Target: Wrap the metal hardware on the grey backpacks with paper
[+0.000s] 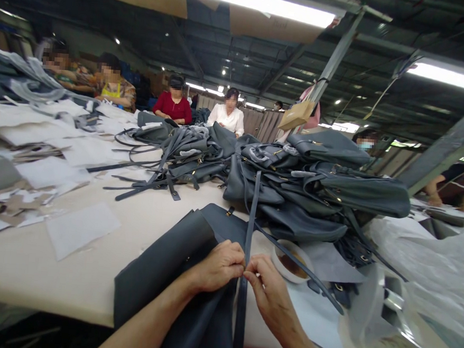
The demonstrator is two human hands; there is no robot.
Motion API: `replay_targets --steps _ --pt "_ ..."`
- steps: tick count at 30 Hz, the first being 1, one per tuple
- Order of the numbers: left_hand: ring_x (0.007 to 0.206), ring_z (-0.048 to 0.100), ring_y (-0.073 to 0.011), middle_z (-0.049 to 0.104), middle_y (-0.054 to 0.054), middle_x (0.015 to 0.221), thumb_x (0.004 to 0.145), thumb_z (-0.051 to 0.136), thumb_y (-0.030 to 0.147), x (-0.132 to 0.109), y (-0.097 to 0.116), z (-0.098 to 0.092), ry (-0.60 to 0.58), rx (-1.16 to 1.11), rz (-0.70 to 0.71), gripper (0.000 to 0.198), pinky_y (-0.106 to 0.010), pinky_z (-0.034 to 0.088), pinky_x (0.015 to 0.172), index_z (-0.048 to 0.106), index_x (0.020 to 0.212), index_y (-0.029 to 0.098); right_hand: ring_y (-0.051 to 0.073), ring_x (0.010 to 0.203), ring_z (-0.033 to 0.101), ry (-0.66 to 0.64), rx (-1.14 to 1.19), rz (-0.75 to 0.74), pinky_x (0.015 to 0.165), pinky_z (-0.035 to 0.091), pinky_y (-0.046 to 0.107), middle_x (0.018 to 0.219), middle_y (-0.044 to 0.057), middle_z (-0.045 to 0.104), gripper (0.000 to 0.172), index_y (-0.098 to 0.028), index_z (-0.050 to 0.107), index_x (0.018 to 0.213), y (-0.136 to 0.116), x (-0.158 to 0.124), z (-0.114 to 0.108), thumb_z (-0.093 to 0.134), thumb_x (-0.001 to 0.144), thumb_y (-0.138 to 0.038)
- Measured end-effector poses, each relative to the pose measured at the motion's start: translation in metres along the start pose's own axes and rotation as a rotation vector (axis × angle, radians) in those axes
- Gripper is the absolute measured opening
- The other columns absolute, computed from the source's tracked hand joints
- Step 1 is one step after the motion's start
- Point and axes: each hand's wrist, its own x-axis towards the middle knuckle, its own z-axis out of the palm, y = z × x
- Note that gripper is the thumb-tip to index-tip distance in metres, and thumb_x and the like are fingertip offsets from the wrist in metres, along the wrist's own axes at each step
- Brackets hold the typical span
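A dark grey leather handbag [169,275] lies on the table in front of me, with a long leather strap [242,307] of the same colour running up through my hands. My left hand [219,266] and my right hand [269,290] pinch the strap from either side, their fingertips meeting on it. My left forearm rests over the bag. Just beyond my right hand stands a white bowl [291,261] holding a brown liquid. A heap of grey handbags with loose straps [294,186] rises behind it.
Stacks of white and tan paper patterns [31,144] cover the cream table's [46,272] left side. A crumpled translucent plastic sheet [428,262] lies to the right. Several co-workers [173,103] sit beyond the table, under a steel post [335,59] with a hanging paper bag [295,115].
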Motion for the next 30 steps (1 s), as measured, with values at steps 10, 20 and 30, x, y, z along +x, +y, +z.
replay_targets --steps 10,20,30 --pt "0.083 0.050 -0.0154 0.055 0.001 0.079 0.084 0.050 0.017 -0.001 -0.003 0.001 0.079 -0.042 -0.007 0.017 -0.029 0.037 0.085 0.050 0.067 0.018 0.016 0.050 0.054 -0.108 -0.100 0.240 0.055 0.039 0.028 0.053 -0.002 0.057 0.038 -0.025 0.054 0.067 0.017 -0.034 -0.027 0.038 0.095 -0.045" --pt "0.081 0.050 -0.0159 0.057 0.000 0.077 0.082 0.052 0.016 -0.003 0.002 0.004 0.176 -0.069 -0.027 0.018 -0.029 0.037 0.080 0.052 0.065 0.018 0.022 0.073 0.066 0.085 0.317 0.476 0.065 0.051 0.030 0.075 0.003 0.069 0.026 -0.023 0.062 0.075 -0.004 -0.021 0.002 0.062 0.078 -0.048" --pt "0.083 0.055 -0.0162 0.059 -0.002 0.080 0.076 0.055 0.005 -0.010 0.008 -0.002 0.262 -0.185 0.137 0.017 -0.030 0.042 0.083 0.054 0.066 0.018 0.022 0.072 0.067 0.168 0.404 0.604 0.058 0.053 0.029 0.076 0.004 0.070 0.038 -0.020 0.067 0.076 0.012 -0.003 -0.005 0.069 0.070 -0.057"
